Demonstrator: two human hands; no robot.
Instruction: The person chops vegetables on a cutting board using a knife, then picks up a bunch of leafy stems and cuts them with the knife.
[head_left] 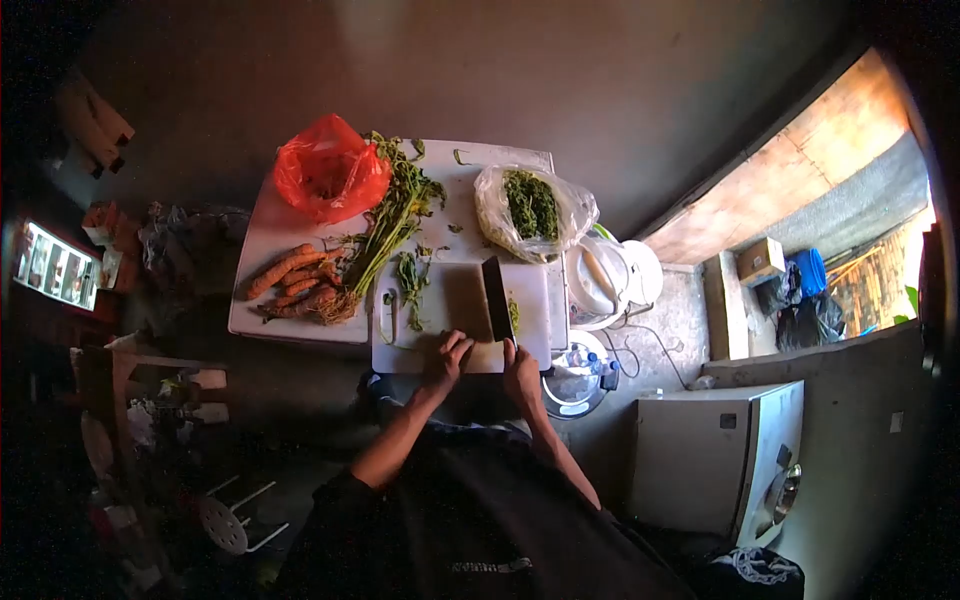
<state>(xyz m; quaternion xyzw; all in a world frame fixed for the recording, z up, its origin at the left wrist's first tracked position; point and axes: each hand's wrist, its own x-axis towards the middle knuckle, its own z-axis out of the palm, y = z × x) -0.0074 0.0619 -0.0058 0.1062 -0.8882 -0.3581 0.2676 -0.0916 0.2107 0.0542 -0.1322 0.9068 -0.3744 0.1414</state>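
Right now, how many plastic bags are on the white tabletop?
2: the red bag at the far left, beside the leafy stalks, and the clear bag of chopped greens at the far right. Others could be hidden behind or beneath.

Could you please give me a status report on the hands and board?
Right hand gripping knife. Left hand at cutting board. Chopped greens right of knife. Leafy sprigs left, clear of it.
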